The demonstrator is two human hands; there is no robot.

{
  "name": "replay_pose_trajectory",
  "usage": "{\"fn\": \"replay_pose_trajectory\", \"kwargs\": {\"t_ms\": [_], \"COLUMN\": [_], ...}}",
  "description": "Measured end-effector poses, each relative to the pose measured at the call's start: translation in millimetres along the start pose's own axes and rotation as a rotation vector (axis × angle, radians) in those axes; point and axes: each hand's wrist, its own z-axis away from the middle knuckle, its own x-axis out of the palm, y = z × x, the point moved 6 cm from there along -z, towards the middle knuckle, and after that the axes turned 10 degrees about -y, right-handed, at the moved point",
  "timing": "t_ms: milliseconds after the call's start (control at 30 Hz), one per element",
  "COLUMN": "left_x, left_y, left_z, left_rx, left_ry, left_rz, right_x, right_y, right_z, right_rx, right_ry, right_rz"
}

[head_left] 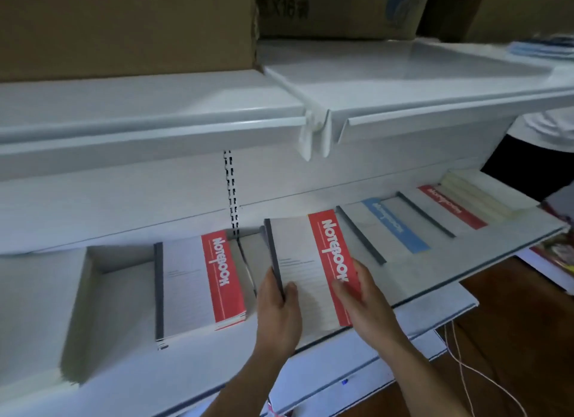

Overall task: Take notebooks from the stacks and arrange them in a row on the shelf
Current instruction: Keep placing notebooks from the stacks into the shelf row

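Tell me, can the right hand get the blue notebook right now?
Probably yes, once it lets go: the right hand and the left hand both hold the red notebook, and the blue notebook lies flat right next to it on the shelf, nothing between them.

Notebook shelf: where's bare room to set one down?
Bare shelf between its left wall and the left red stack. Also the front strip before the blue notebook, right of the right hand. Crowded: the narrow gap between that stack and the held notebook, where the left hand grips the spine.
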Motion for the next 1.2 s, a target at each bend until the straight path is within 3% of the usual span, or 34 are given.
{"fn": "replay_pose_trajectory", "kwargs": {"t_ms": [67, 167, 367, 500, 667, 867, 967, 1100, 1200], "left_x": [0.2, 5.0, 13.5, 16.4, 33.1, 43.7, 35.4, 21.8, 17.4], "left_y": [-3.8, -15.2, -34.9, -39.8, -23.6, -18.3, -19.5, -31.8, -41.0], "left_z": [-23.1, -58.6, -85.2, -61.6, -55.4, -62.3, -64.3, -59.2, -57.1], "left_rx": [0.039, -0.065, -0.237, -0.164, -0.127, -0.053, -0.040, -0.044, -0.035], "left_ry": [0.081, 0.111, 0.134, 0.168, 0.223, 0.132, 0.056, -0.081, -0.089], "left_rz": [-0.131, -0.434, -0.603, -0.374, 0.179, 0.187, 0.055, -0.431, -0.640], "right_x": [-12.9, -24.4, -33.4, -45.4, -28.1, -6.3, -16.2, -40.1, -40.7], "right_y": [-2.3, 5.9, 40.8, 53.4, 43.0, 40.2, 36.7, 51.0, 59.7], "right_z": [-28.5, -76.3, -131.0, -125.2, -118.8, -120.6, -118.9, -117.3, -113.7], "right_rx": [-0.037, -0.084, -0.082, -0.105, -0.192, -0.250, -0.235, -0.267, -0.350], "right_ry": [-0.028, -0.056, -0.177, -0.247, -0.371, -0.423, -0.483, -0.545, -0.558], "right_rz": [0.027, 0.122, 0.373, 0.275, 0.124, 0.053, 0.026, 0.156, 0.284]}}
